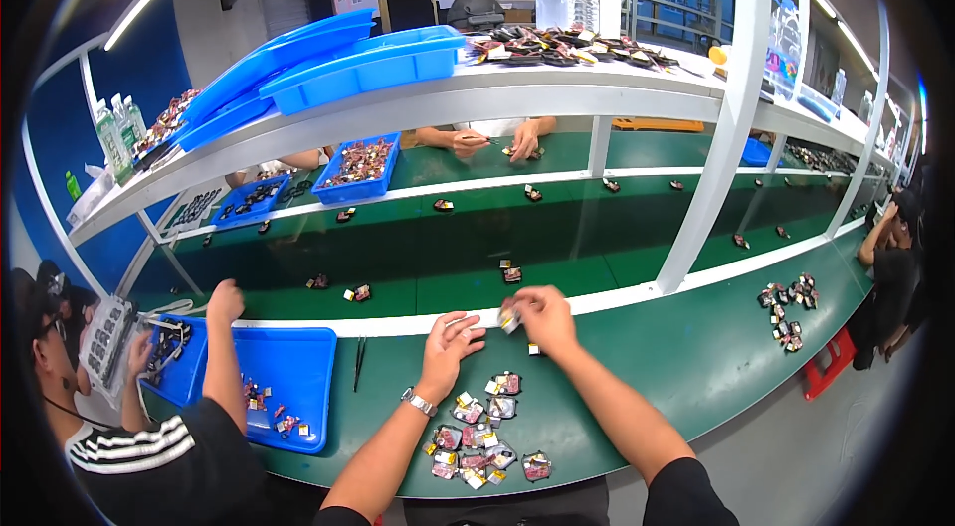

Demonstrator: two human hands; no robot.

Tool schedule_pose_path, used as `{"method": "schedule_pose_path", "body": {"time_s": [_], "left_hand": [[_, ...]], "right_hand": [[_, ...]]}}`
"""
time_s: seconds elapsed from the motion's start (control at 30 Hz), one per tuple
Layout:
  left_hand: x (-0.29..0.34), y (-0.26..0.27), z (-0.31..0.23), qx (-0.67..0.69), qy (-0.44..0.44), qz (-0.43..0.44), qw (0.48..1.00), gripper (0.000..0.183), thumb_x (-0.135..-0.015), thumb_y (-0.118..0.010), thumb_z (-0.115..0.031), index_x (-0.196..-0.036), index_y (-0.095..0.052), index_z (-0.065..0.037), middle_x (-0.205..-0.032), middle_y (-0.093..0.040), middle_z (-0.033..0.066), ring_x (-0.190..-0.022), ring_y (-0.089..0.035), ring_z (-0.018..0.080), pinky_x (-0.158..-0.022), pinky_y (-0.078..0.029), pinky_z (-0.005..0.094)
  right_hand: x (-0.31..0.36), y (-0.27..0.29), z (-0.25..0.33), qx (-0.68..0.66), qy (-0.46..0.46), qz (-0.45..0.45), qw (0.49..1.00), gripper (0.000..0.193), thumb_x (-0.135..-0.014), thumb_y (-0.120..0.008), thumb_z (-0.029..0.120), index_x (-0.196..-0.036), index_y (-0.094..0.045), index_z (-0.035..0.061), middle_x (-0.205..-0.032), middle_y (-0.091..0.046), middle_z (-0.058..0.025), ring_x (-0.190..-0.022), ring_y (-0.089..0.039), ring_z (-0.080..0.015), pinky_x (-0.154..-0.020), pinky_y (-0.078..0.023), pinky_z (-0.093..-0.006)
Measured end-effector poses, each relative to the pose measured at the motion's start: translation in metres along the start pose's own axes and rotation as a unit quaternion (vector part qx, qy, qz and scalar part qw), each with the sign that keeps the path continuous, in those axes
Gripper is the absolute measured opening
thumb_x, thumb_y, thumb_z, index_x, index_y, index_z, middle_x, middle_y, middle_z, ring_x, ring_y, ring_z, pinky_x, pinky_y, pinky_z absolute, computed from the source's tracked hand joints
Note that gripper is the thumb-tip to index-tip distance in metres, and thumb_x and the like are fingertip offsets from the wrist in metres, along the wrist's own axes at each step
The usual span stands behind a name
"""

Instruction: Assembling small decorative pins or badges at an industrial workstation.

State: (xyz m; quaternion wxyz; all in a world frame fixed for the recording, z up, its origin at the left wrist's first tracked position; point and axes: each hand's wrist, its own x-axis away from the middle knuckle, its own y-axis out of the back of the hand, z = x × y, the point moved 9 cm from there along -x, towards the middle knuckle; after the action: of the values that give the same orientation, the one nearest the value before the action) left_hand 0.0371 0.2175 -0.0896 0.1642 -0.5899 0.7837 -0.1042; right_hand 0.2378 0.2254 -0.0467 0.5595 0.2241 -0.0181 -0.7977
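Note:
My right hand (545,322) pinches a small electronic part (510,315) with a pale label, just above the white rail at the table's inner edge. Beside it, my left hand (451,352) holds nothing, its fingers apart and reaching toward the rail. Closer to me lies a loose group of similar parts (472,438), dark-rimmed with reddish insides and white-and-yellow labels. One more small part (534,349) shows under my right hand. Dark tweezers (359,364) lie on the green table left of my left hand.
A blue tray (327,367) with a few parts stands at left, where a co-worker's arm (227,367) reaches past it. Beyond the white rail (398,326), a green belt carries scattered parts (358,293). A white post (711,128) rises at right; more parts (788,307) lie beyond it.

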Motion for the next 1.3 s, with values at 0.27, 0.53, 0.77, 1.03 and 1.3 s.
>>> {"method": "schedule_pose_path", "body": {"time_s": [0.27, 0.53, 0.77, 1.03, 1.3], "left_hand": [[-0.006, -0.004, 0.009, -0.015, 0.021, 0.037, 0.999, 0.020, -0.096, -0.049, -0.004, -0.115, -0.050, 0.003, -0.114, -0.061, 0.0186, -0.100, -0.064, 0.0234, -0.086, -0.055, 0.0337], [-0.004, -0.004, 0.007, -0.036, 0.042, 0.047, 0.997, 0.020, -0.096, -0.049, -0.003, -0.115, -0.051, 0.003, -0.108, -0.064, 0.0174, -0.091, -0.065, 0.0197, -0.080, -0.055, 0.0301], [-0.005, 0.010, 0.014, 0.003, 0.070, 0.032, 0.997, 0.019, -0.101, -0.045, -0.015, -0.114, -0.048, -0.002, -0.103, -0.064, 0.0166, -0.081, -0.064, 0.0185, -0.071, -0.053, 0.0285], [0.007, -0.011, 0.019, 0.028, 0.181, 0.179, 0.966, 0.035, -0.103, -0.043, -0.027, -0.118, -0.054, 0.002, -0.101, -0.063, 0.0096, -0.084, -0.063, 0.0157, -0.072, -0.053, 0.0282], [0.010, -0.018, 0.013, 0.021, 0.182, 0.166, 0.969, 0.039, -0.098, -0.052, -0.015, -0.134, -0.048, 0.001, -0.119, -0.060, 0.0105, -0.102, -0.063, 0.0181, -0.087, -0.056, 0.0331]], "right_hand": [[-0.091, 0.064, -0.069, 0.266, -0.046, -0.068, 0.960, 0.021, -0.077, -0.071, 0.014, -0.093, -0.070, 0.0006, -0.097, -0.066, -0.0175, -0.091, -0.063, -0.0329, -0.082, -0.051, -0.0411], [-0.067, -0.023, -0.034, 0.349, 0.013, -0.054, 0.935, 0.051, -0.072, -0.079, 0.030, -0.109, -0.061, -0.0016, -0.103, -0.061, -0.0199, -0.099, -0.057, -0.0378, -0.087, -0.047, -0.0439], [-0.043, -0.014, -0.026, 0.085, 0.035, 0.089, 0.992, 0.055, -0.072, -0.077, 0.015, -0.122, -0.057, 0.0025, -0.105, -0.068, -0.0101, -0.104, -0.058, -0.0242, -0.087, -0.049, -0.0353], [0.056, -0.031, 0.053, 0.037, 0.152, 0.343, 0.926, 0.056, -0.078, -0.068, 0.005, -0.133, -0.055, 0.0119, -0.125, -0.059, -0.0142, -0.119, -0.053, -0.0299, -0.103, -0.042, -0.0382], [0.065, -0.026, 0.063, 0.076, 0.238, 0.290, 0.924, 0.043, -0.080, -0.066, 0.004, -0.122, -0.062, 0.0127, -0.126, -0.057, -0.0107, -0.122, -0.050, -0.0299, -0.105, -0.040, -0.0386]]}}
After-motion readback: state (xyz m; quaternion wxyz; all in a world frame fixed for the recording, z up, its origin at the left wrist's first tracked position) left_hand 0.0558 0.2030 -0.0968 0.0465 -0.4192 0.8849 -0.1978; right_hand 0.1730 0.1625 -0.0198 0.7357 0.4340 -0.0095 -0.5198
